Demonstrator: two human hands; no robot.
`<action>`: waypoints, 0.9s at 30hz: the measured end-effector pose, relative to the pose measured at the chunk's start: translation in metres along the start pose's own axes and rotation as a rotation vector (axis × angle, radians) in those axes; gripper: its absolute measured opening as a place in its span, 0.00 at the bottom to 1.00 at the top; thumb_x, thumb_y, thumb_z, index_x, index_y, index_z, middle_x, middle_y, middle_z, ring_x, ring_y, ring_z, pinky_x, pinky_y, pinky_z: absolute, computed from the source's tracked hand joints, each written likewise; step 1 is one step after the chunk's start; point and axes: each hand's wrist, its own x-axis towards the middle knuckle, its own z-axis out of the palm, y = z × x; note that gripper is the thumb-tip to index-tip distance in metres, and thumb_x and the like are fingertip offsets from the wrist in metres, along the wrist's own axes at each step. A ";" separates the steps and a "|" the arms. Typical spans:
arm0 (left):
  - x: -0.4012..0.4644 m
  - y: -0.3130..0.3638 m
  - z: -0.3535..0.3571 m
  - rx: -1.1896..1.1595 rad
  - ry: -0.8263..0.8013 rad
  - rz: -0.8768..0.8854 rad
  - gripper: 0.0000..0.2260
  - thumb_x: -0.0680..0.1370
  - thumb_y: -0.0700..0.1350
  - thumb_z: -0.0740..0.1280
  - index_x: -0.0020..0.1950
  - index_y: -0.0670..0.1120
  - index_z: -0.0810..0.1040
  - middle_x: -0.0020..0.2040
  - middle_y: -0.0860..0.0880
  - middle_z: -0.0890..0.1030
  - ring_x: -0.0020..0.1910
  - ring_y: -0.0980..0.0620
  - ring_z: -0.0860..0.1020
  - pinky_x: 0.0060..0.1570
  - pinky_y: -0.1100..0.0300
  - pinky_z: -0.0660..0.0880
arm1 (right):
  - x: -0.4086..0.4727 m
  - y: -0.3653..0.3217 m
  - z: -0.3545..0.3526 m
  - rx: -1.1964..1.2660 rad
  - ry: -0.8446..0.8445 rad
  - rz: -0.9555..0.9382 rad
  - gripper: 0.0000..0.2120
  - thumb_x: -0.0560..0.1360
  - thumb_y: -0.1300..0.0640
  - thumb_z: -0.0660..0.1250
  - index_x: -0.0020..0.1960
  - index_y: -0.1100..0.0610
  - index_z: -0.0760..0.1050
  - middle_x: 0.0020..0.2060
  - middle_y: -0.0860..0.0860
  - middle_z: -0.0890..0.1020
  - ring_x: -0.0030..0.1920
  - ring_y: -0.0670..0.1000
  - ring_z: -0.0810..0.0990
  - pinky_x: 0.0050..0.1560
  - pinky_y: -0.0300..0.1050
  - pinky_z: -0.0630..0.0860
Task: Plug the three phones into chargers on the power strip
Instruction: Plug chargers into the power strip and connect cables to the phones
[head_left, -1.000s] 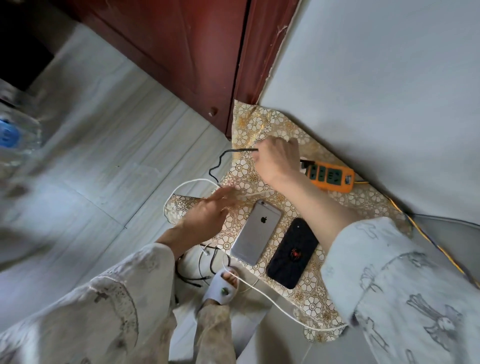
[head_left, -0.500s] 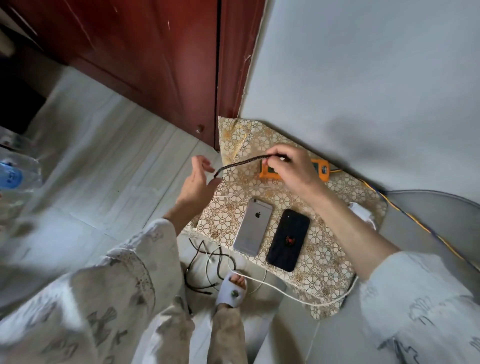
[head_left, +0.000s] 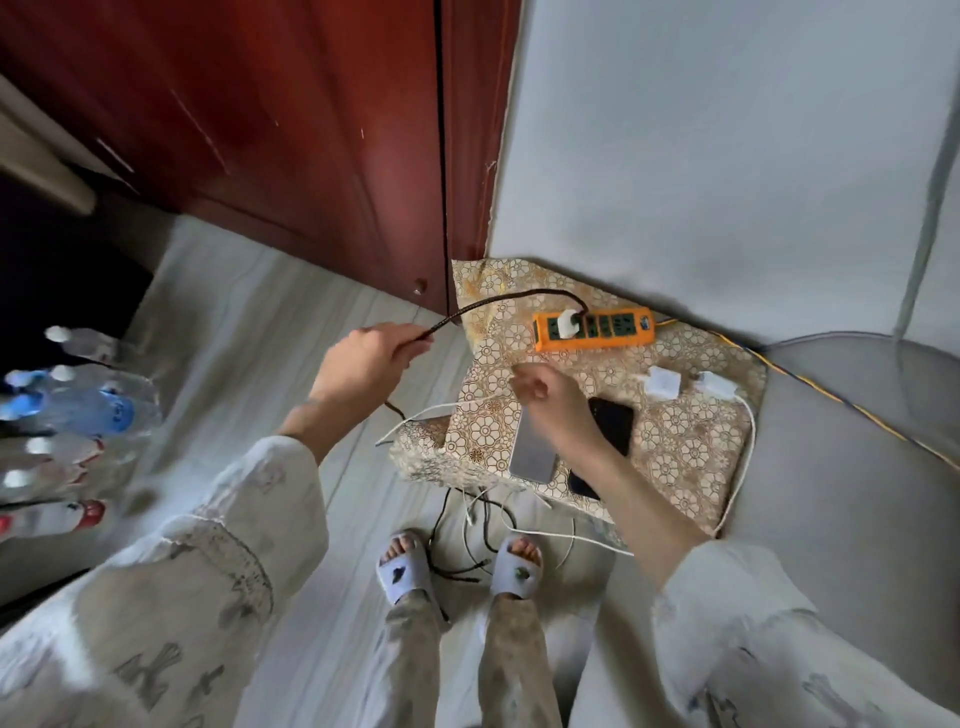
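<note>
An orange power strip (head_left: 613, 332) lies at the back of a gold floral cushion (head_left: 675, 441). A white charger (head_left: 568, 323) sits in its leftmost socket, and a dark braided cable (head_left: 509, 297) runs from it to my left hand (head_left: 363, 361), which grips the cable out over the floor. My right hand (head_left: 553, 402) hovers above a silver phone (head_left: 532, 452), fingers loosely curled, holding nothing. A black phone (head_left: 615, 423) lies beside it, partly hidden by my forearm. Two loose white chargers (head_left: 665, 383) (head_left: 717, 384) rest on the cushion. No third phone shows.
Tangled black and white cables (head_left: 478, 540) lie on the floor between my slippered feet (head_left: 402, 566). Several water bottles (head_left: 78, 410) stand at the left. A red wooden cabinet (head_left: 311, 130) and a grey wall (head_left: 727, 156) close off the back.
My right hand has left the power strip and come down over the silver phone. My left hand has taken hold of the braided cable and drawn it left. The white charger now shows in the strip.
</note>
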 end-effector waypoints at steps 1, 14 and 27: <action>-0.003 0.005 -0.009 -0.002 -0.016 0.013 0.09 0.77 0.50 0.62 0.50 0.50 0.80 0.35 0.52 0.77 0.36 0.49 0.75 0.39 0.56 0.73 | -0.009 -0.002 0.009 -0.013 -0.060 0.013 0.17 0.79 0.59 0.59 0.67 0.58 0.68 0.64 0.55 0.75 0.63 0.54 0.74 0.58 0.41 0.69; -0.022 0.056 -0.067 -0.683 -0.180 -0.143 0.06 0.76 0.38 0.65 0.49 0.39 0.80 0.33 0.48 0.81 0.28 0.57 0.80 0.35 0.63 0.81 | -0.057 -0.057 0.069 0.069 -0.091 -0.031 0.13 0.75 0.56 0.64 0.35 0.58 0.78 0.27 0.56 0.78 0.29 0.45 0.77 0.35 0.42 0.74; -0.114 0.014 -0.094 -0.281 -0.358 -0.143 0.20 0.76 0.33 0.59 0.67 0.45 0.70 0.67 0.47 0.73 0.67 0.48 0.71 0.67 0.57 0.64 | -0.123 -0.109 0.022 0.856 -0.149 0.028 0.09 0.77 0.58 0.61 0.48 0.62 0.78 0.44 0.57 0.85 0.46 0.55 0.84 0.48 0.47 0.81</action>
